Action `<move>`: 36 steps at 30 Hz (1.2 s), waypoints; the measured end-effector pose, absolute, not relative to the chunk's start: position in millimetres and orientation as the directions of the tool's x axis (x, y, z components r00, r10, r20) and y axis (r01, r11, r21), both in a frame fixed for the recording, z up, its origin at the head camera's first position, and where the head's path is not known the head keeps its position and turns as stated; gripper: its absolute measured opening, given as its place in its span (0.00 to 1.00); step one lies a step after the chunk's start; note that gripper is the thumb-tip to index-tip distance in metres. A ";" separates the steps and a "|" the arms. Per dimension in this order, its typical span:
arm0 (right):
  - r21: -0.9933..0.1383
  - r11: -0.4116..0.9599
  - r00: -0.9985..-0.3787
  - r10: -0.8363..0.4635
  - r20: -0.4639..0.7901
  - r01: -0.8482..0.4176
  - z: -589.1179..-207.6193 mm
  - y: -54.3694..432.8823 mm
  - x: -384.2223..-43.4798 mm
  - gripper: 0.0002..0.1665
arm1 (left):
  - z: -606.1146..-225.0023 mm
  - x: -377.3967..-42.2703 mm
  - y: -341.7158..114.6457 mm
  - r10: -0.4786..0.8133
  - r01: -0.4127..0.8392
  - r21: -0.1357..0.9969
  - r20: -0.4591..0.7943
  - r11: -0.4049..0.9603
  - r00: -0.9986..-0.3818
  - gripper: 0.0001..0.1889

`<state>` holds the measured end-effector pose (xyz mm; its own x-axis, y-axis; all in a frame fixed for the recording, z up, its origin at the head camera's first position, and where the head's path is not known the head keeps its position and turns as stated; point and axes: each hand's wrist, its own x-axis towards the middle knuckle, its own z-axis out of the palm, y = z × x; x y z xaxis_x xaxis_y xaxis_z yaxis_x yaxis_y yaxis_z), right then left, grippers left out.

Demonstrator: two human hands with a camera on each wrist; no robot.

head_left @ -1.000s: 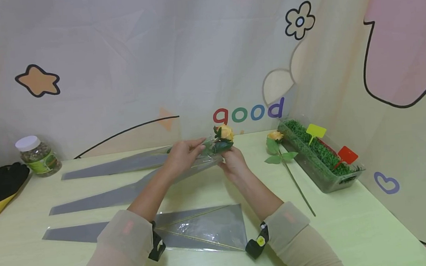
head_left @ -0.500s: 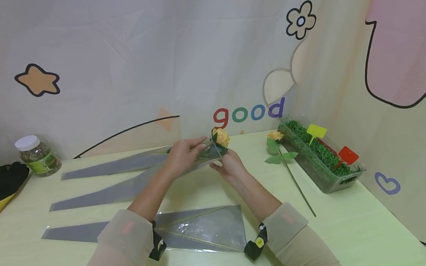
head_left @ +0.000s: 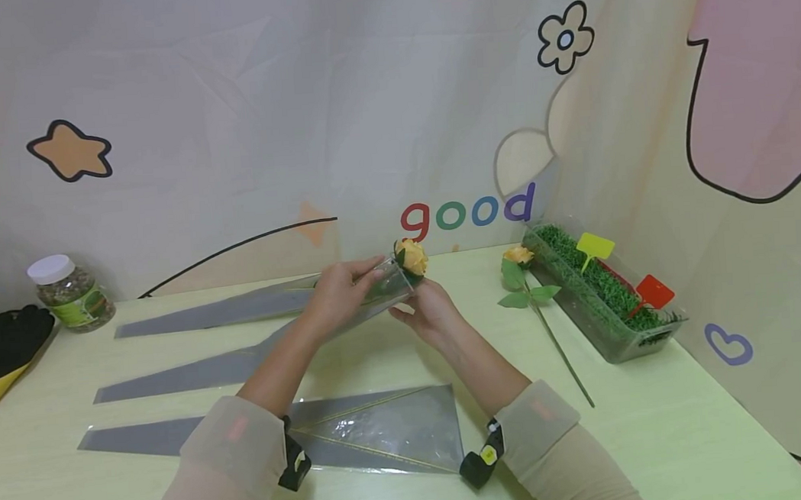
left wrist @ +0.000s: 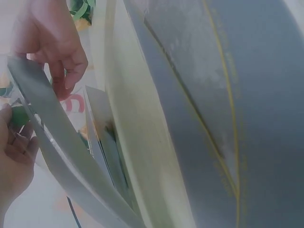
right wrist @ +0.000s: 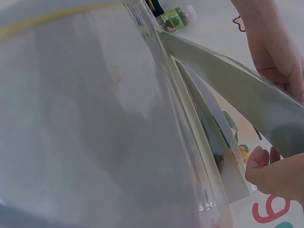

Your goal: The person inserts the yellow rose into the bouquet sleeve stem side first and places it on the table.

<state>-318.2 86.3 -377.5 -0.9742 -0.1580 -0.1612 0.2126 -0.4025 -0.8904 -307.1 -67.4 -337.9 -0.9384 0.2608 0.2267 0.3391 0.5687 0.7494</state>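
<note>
A yellow artificial rose (head_left: 412, 257) pokes out of the mouth of a long plastic flower sleeve (head_left: 392, 285), its leaves mostly inside the clear end. My left hand (head_left: 341, 296) pinches the sleeve near that mouth; a green leaf (left wrist: 20, 116) shows at its fingers in the left wrist view. Just below the bloom, my right hand (head_left: 435, 313) curls at the sleeve's end, its fingertips partly hidden behind the plastic. In the right wrist view this hand (right wrist: 278, 175) lies under the sleeve (right wrist: 237, 85). The sleeve's narrow tail slopes down to the table.
Another sleeve (head_left: 205, 315) lies behind, and a flat one (head_left: 391, 426) with gold lines in front. To the right lie a second yellow rose (head_left: 546, 325) and a planter (head_left: 605, 329) of artificial grass. A jar (head_left: 73, 293) and black-and-yellow cloth item (head_left: 8, 358) stand left.
The rose has shifted left and sits deeper in the sleeve, whose clear mouth now covers its leaves. My right hand has moved slightly left and nearer; the left hand has hardly moved.
</note>
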 end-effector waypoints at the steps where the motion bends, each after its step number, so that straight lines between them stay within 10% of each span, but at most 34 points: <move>1: -0.887 -0.409 -0.974 -0.157 -0.164 0.215 -377.5 86.3 -318.3 0.14 | -337.9 -307.1 -67.3 0.258 0.338 0.750 0.227 0.568 -0.939 0.19; 11: -0.800 -0.550 -0.964 -0.236 -0.126 0.239 -377.5 89.3 -315.8 0.14 | -337.1 -306.9 -67.6 0.243 0.323 0.762 0.222 0.560 -0.944 0.19; 20: -0.780 -0.559 -0.931 -0.356 -0.079 0.280 -373.6 94.8 -312.7 0.43 | -337.4 -308.7 -69.3 0.257 0.347 0.761 0.242 0.547 -0.936 0.19; 36: -0.811 -0.525 -0.957 -0.255 -0.141 0.260 -370.4 97.3 -320.1 0.27 | -337.6 -307.6 -68.9 0.245 0.337 0.749 0.236 0.571 -0.940 0.20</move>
